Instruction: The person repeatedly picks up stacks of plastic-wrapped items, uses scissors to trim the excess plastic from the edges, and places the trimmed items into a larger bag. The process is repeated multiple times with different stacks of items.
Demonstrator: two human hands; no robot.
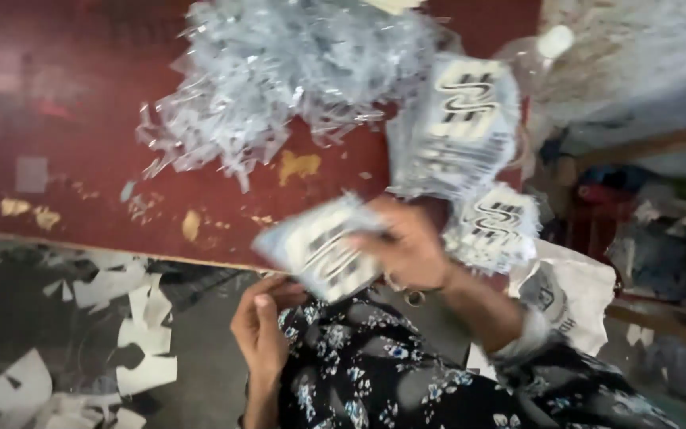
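My right hand [410,242] grips a small flat clear packet [319,248] with a black-and-white printed sheet inside, held just off the near edge of the dark red table [81,143]. The packet is blurred by motion. My left hand [260,326] rests lower, near my lap on the dark flowered cloth [375,373], fingers loosely curled and holding nothing. Two stacks of like packets lie on the table to the right: a tall stack [458,127] and a lower stack [498,226] beside my right hand.
A heap of clear plastic scraps [279,71] covers the table's far middle. White paper offcuts [132,318] litter the floor at left. A white printed bag [573,298] sits by my right forearm. Cluttered shelves [645,230] stand at right.
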